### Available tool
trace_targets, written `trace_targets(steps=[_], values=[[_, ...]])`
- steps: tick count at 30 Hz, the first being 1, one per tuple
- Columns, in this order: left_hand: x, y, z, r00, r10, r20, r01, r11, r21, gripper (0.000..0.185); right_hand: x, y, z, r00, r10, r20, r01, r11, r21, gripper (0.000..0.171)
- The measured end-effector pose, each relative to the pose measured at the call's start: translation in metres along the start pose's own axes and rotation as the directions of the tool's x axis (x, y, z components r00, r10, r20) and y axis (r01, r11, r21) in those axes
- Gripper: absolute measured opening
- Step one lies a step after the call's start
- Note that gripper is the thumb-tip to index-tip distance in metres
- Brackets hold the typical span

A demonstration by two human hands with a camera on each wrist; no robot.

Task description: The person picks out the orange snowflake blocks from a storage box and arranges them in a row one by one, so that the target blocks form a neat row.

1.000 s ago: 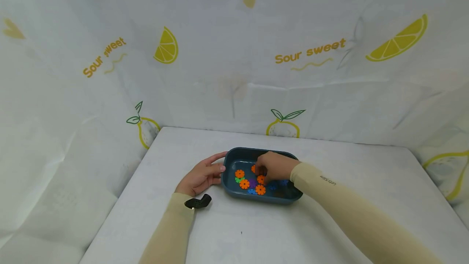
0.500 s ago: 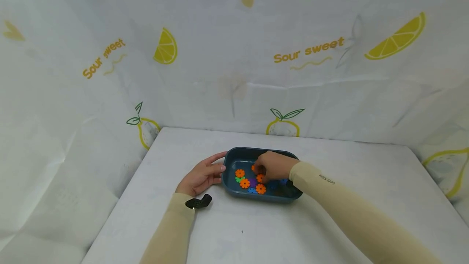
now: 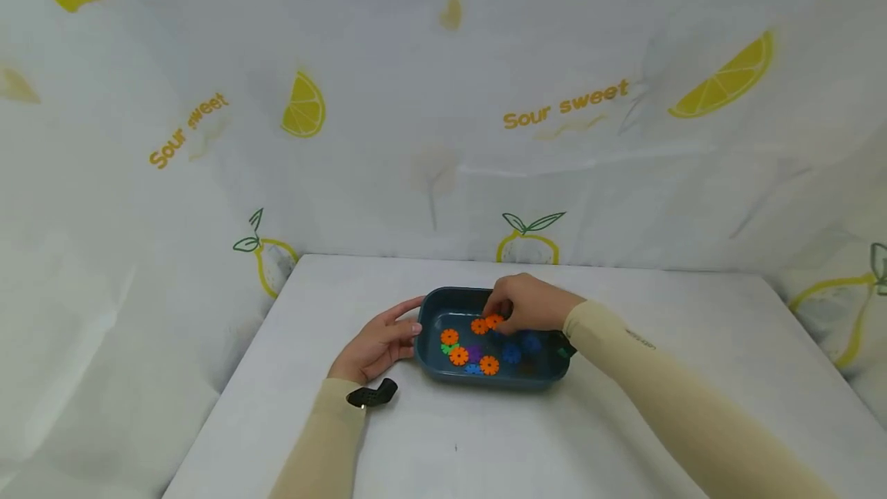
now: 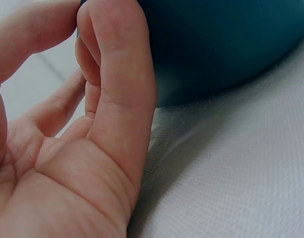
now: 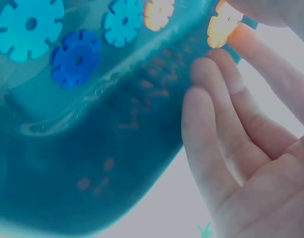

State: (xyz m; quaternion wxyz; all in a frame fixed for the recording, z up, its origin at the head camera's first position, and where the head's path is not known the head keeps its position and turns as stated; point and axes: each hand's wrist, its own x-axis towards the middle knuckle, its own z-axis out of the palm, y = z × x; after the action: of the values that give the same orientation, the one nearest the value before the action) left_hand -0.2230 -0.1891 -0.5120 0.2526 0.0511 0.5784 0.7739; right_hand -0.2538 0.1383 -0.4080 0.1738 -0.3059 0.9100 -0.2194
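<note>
A dark blue tray (image 3: 540,382) lies on the white table and holds several flower-shaped plastic discs: orange (image 3: 458,356), blue (image 3: 511,353) and purple (image 3: 474,350). My right hand (image 3: 495,314) hovers over the tray's far side and pinches an orange disc (image 3: 493,321) between thumb and fingertips; the right wrist view shows that orange disc (image 5: 222,25) at the fingertips (image 5: 243,34), above blue discs (image 5: 75,58) on the tray floor. My left hand (image 3: 409,318) holds the tray's left wall, thumb on the rim. Its curled fingers (image 4: 117,64) lie against the tray's outer wall (image 4: 226,44).
The white table (image 3: 457,445) ends in a front edge near me. Lemon-print cloth walls (image 3: 443,137) close it in at the back and on both sides. A small black wrist mount (image 3: 373,393) sits on my left sleeve.
My right hand has risen from among the discs toward the tray's far side, with an orange disc pinched in it. The left hand has stayed on the tray.
</note>
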Motion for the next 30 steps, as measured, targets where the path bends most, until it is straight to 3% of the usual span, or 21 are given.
trace_targets(steps=[7, 17, 27, 30], values=[[-0.005, -0.012, 0.001, 1.000, -0.022, -0.017, 0.022, 1.000, 0.007, 0.062, -0.025, 0.013, 0.000, 0.999, 0.035, -0.040, -0.031, 0.996, 0.088, 0.027], [-0.002, -0.003, 0.003, 1.000, 0.001, -0.019, -0.001, 1.000, 0.016, 0.064, -0.058, 0.043, -0.015, 0.982, 0.036, -0.183, 0.005, 0.975, 0.220, 0.031], [-0.003, -0.002, 0.004, 1.000, -0.009, -0.016, 0.009, 1.000, -0.013, 0.064, -0.098, 0.080, -0.008, 0.935, 0.155, -0.319, -0.070, 0.963, 0.262, 0.031], [-0.002, 0.000, 0.005, 1.000, -0.006, -0.013, 0.006, 1.000, -0.009, 0.064, -0.114, 0.092, -0.003, 0.911, 0.203, -0.359, -0.110, 0.959, 0.263, 0.031]])
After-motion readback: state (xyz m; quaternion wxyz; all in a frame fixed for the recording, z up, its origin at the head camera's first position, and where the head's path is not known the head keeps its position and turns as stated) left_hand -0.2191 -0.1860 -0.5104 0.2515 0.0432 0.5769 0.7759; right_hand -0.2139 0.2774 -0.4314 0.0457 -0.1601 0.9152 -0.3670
